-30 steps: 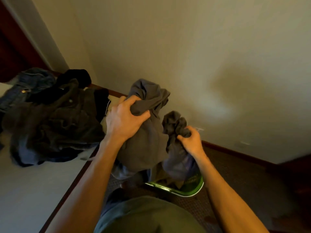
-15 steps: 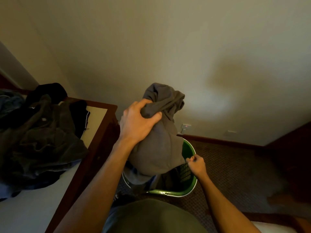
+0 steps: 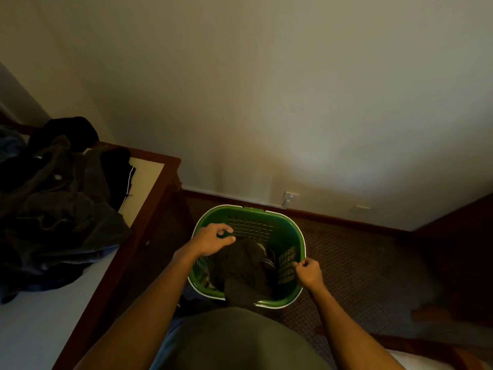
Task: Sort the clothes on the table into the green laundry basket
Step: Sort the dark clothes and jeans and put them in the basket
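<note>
The grey sweatshirt [image 3: 244, 268] has dropped from the now empty, loosely curled left hand [image 3: 213, 240] into the green laundry basket [image 3: 289, 231], whose right rim the right hand [image 3: 308, 272] pinches, while soft, limp clothes [image 3: 57, 206], easily bunched anywhere, remain on the counter [image 3: 149, 169] at left.

A plain cream wall [image 3: 266, 89] fills the far side, dimly lit, with a brighter patch low down. A dark wooden skirting board [image 3: 346, 220] runs along its foot, under a white wall socket [image 3: 290, 196]. Brown patterned carpet [image 3: 360, 263] covers the floor. A wood-edged table [image 3: 149, 198] stands left.
</note>
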The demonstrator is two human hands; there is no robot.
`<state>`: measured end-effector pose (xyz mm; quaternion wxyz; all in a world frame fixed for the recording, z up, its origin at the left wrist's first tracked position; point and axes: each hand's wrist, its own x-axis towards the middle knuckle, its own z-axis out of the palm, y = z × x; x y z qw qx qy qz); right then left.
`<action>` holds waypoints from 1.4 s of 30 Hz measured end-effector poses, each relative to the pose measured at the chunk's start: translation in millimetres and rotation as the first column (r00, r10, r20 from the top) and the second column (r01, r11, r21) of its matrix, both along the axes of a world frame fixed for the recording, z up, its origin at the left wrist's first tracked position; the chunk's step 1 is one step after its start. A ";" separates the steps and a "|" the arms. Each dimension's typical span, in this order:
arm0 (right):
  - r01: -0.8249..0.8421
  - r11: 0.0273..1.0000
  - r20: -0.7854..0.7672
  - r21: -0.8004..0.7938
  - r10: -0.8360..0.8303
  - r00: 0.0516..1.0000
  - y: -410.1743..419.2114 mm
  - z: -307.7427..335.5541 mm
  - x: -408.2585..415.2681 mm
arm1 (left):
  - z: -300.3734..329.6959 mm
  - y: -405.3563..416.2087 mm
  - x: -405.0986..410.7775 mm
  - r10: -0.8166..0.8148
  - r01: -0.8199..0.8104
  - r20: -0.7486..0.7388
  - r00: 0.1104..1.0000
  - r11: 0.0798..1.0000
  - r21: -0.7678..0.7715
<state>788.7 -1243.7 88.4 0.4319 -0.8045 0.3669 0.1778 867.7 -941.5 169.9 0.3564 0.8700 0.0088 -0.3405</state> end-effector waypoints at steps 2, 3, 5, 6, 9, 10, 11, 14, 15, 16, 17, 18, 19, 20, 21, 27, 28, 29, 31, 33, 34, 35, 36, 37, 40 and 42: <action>-0.022 1.000 -0.009 0.005 0.022 1.000 5.5 -0.7 2.3 | -4.6 3.0 -3.4 0.042 -0.042 -0.019 0.999 0.999 -0.017; -0.037 0.999 -0.012 0.009 0.037 0.999 9.1 0.2 3.5 | -7.9 4.3 -5.1 0.055 -0.056 -0.028 0.998 0.998 -0.025; -0.076 0.997 -0.009 0.024 0.076 0.997 18.2 3.5 5.4 | -12.3 7.0 -9.2 0.066 -0.068 -0.051 0.997 0.997 -0.037; -0.097 0.995 -0.005 0.037 0.097 0.995 23.4 5.3 6.5 | -13.4 8.4 -11.7 0.069 -0.071 -0.058 0.996 0.997 -0.040; -0.148 0.987 0.004 0.067 0.148 0.989 38.8 11.8 12.7 | -14.8 14.0 -18.1 0.098 -0.102 -0.068 0.993 0.993 -0.057; -0.167 0.983 0.005 0.078 0.167 0.986 42.8 12.9 16.1 | -13.9 16.1 -19.9 0.111 -0.115 -0.069 0.991 0.991 -0.062; -0.191 0.977 0.010 0.095 0.191 0.982 46.8 12.6 19.9 | -13.5 19.3 -21.5 0.130 -0.135 -0.069 0.989 0.989 -0.068; -0.263 0.948 0.049 0.181 0.258 0.965 68.5 23.8 34.5 | -6.3 31.7 -27.4 0.204 -0.209 -0.068 0.977 0.975 -0.078; -0.284 0.937 0.071 0.203 0.275 0.959 79.3 33.0 39.4 | -3.3 37.2 -30.1 0.234 -0.239 -0.069 0.970 0.967 -0.088; -0.300 0.928 0.088 0.222 0.287 0.954 90.5 41.3 44.9 | 0.4 43.2 -33.0 0.260 -0.265 -0.066 0.963 0.959 -0.095; -0.315 0.918 0.104 0.240 0.299 0.949 102.5 47.8 50.7 | 3.4 50.4 -36.5 0.285 -0.290 -0.060 0.957 0.952 -0.102; -0.337 0.908 0.118 0.249 0.317 0.941 115.3 52.4 56.7 | 7.1 58.7 -40.5 0.308 -0.312 -0.051 0.950 0.944 -0.105; -0.361 0.898 0.132 0.251 0.338 0.932 128.6 55.6 62.5 | 10.6 68.2 -44.8 0.336 -0.339 -0.040 0.941 0.935 -0.107; -0.389 0.886 0.143 0.252 0.363 0.921 142.9 59.4 67.3 | 14.9 78.5 -49.6 0.370 -0.370 -0.024 0.929 0.923 -0.105; -0.419 0.869 0.162 0.262 0.388 0.907 157.9 63.3 71.1 | 19.0 90.1 -54.5 0.409 -0.407 -0.004 0.913 0.908 -0.100; -0.655 0.710 0.302 0.259 0.584 0.753 259.7 90.2 77.8 | 43.1 162.7 -86.3 0.661 -0.646 0.213 0.719 0.749 -0.144; -0.687 0.682 0.321 0.253 0.610 0.724 278.6 93.7 77.5 | 48.1 176.5 -91.7 0.687 -0.675 0.264 0.677 0.723 -0.150; -0.712 0.657 0.339 0.247 0.630 0.699 297.6 96.3 77.1 | 51.9 191.0 -96.9 0.701 -0.694 0.307 0.643 0.704 -0.154; -0.759 0.612 0.366 0.222 0.669 0.647 337.1 102.2 74.3 | 58.1 222.7 -109.3 0.718 -0.712 0.351 0.601 0.680 -0.174; -0.799 0.566 0.395 0.205 0.699 0.596 376.5 106.6 68.0 | 61.9 255.2 -124.9 0.742 -0.728 0.354 0.569 0.655 -0.204; -0.818 0.541 0.415 0.197 0.710 0.569 396.5 108.8 63.2 | 63.1 271.5 -133.6 0.750 -0.735 0.359 0.556 0.645 -0.209; -0.839 0.515 0.437 0.178 0.722 0.536 416.7 111.1 57.9 | 63.2 287.6 -142.0 0.751 -0.742 0.370 0.546 0.639 -0.202; -0.859 0.489 0.462 0.147 0.734 0.497 436.9 114.1 51.8 | 63.1 303.6 -150.2 0.753 -0.751 0.382 0.535 0.631 -0.193; -0.875 0.471 0.489 0.112 0.741 0.461 456.6 115.5 45.8 | 61.9 319.6 -158.8 0.761 -0.764 0.387 0.521 0.618 -0.187; -0.905 0.424 0.568 0.017 0.741 0.358 516.1 120.2 29.7 | 59.7 364.2 -185.0 0.791 -0.801 0.389 0.472 0.569 -0.185; -0.917 0.398 0.579 -0.035 0.755 0.306 553.7 120.6 21.2 | 57.4 389.0 -203.5 0.805 -0.819 0.386 0.450 0.544 -0.179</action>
